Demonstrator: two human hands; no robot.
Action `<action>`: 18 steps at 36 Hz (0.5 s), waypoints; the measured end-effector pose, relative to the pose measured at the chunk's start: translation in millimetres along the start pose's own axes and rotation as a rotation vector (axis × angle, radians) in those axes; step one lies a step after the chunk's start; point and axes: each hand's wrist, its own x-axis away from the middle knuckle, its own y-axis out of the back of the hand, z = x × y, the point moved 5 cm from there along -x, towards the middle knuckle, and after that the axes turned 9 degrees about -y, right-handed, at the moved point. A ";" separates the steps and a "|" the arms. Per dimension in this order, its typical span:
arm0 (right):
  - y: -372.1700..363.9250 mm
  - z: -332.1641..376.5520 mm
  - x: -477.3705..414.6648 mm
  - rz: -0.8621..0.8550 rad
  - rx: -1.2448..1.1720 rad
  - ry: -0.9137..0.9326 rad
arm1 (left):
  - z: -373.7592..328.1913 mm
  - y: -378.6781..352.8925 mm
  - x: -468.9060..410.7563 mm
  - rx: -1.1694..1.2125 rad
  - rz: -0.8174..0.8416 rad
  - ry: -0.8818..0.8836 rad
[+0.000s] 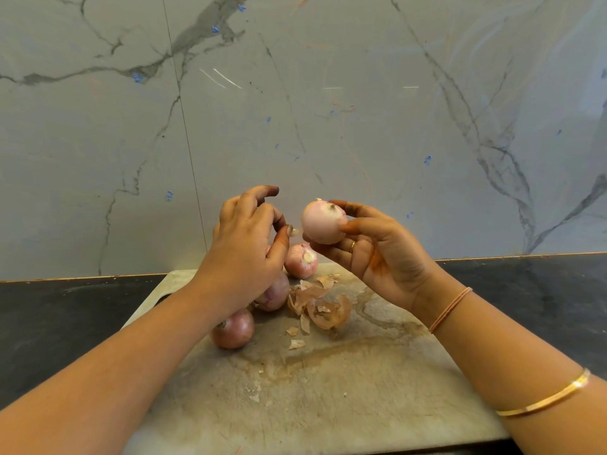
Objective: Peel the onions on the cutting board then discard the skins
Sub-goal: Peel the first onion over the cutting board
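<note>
Stained board (361,389) | R hand (377,254) holds peeled onion (323,223) | L hand (243,244) pinches skin (295,232)

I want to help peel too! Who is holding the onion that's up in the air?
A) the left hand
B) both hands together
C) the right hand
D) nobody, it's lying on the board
C: the onion sits in the curled fingers of the right hand, above the cutting board; the left hand pinches only a bit of skin beside it.

Cutting board (328,405) near half bare; onions (232,330), skins (328,310) crowd far half.
</note>
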 end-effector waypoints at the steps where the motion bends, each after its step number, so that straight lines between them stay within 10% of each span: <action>1: -0.7 0.2 0.1 0.007 -0.013 -0.003 | 0.8 -0.3 0.1 -0.023 0.010 0.008; 18: 2.8 0.2 1.7 -0.012 0.051 -0.008 | 5.7 -0.8 -0.3 -0.057 0.056 0.068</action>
